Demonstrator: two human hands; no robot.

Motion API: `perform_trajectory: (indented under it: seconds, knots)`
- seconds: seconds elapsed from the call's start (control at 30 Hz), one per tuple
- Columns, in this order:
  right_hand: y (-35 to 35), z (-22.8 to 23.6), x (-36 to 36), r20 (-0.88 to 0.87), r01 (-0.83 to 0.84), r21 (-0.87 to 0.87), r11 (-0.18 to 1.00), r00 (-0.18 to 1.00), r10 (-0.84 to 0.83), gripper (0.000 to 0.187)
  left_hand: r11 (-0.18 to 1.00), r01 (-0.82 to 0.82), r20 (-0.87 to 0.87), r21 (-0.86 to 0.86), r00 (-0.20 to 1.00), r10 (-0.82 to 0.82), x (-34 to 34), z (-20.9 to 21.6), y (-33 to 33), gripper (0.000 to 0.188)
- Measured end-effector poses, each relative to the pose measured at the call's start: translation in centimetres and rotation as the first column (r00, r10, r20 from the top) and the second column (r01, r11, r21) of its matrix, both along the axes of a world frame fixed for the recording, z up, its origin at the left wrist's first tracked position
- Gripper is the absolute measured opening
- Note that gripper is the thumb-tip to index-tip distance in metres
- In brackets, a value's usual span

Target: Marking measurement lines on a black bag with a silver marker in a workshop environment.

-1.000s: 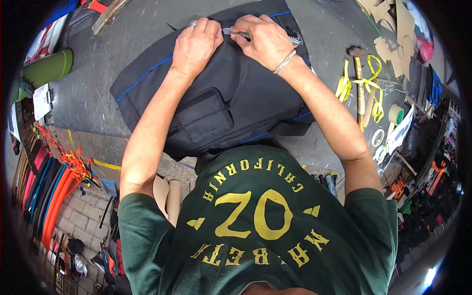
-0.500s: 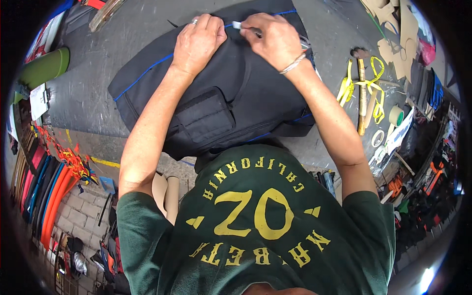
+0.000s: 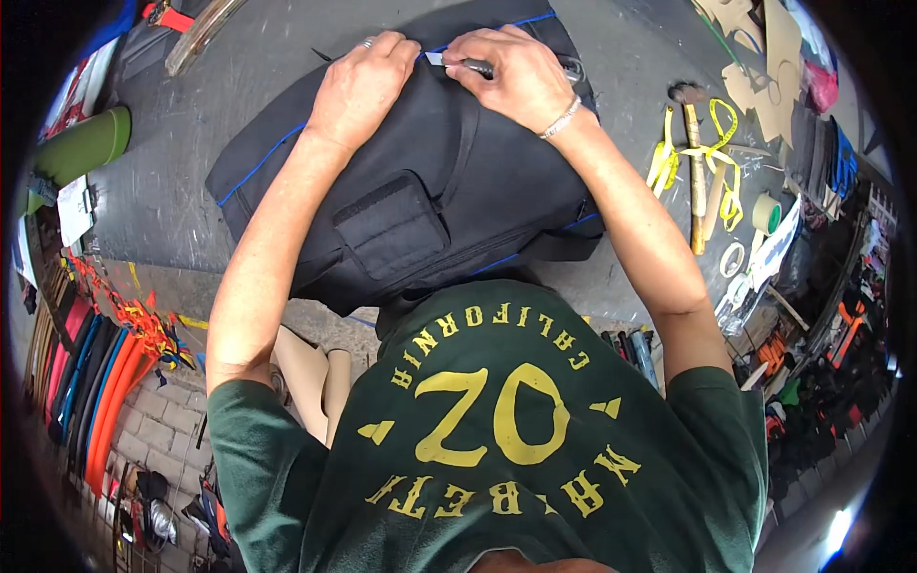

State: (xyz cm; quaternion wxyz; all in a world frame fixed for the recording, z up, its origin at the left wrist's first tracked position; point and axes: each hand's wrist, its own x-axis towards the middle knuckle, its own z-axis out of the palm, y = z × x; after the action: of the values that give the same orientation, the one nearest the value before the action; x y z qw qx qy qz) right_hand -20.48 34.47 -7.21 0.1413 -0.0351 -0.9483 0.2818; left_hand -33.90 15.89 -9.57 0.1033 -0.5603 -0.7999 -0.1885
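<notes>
A black fabric bag with blue piping lies on the table in front of me, a stitched rectangular pocket on its near side. My left hand pinches the far edge of the bag, fingers curled over the blue piping. Just to its right, my right hand is closed round a small knife with a dark handle. Its short pale blade points left and meets the blue piping close to my left fingertips. My fingers cover part of the handle.
On the grey table, to the right, lie a hammer, a yellow measuring tape and a roll of tape. Cardboard pieces are at the far right, a green roll at the left.
Both hands have shifted left and slightly nearer along the blue piping, the knife moving with the right one. More of its dark handle shows. The bag has moved slightly left.
</notes>
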Motion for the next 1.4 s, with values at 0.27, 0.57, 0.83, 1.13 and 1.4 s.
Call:
perform_trajectory:
  seconds: [0.27,0.57,0.83,1.13,1.4]
  knots:
    - [0.2,0.6,-0.2,0.086,-0.035,0.033,0.999,0.996,0.032,0.016,0.996,-0.033,-0.004,-0.082,0.999,0.033,0.5,0.1,0.5,0.012]
    - [-0.2,0.7,-0.4,0.084,-0.019,0.083,0.996,0.996,0.012,0.016,0.998,-0.064,0.000,-0.008,0.998,0.064,0.7,-0.1,0.9,0.015]
    - [-0.3,1.0,-0.8,0.086,-0.035,0.078,0.996,0.996,0.028,0.015,0.998,-0.066,0.074,0.015,0.995,0.065,0.8,-0.3,0.5,0.017]
    - [-0.7,1.4,-1.2,0.092,-0.025,0.097,0.995,0.996,0.017,0.013,0.996,-0.074,0.092,0.043,0.993,0.070,0.9,-0.8,0.5,0.018]
    - [-0.5,1.0,-1.3,0.123,-0.031,0.054,0.998,0.992,0.024,0.012,0.985,-0.128,0.052,0.113,0.991,0.122,0.8,-1.4,0.9,0.018]
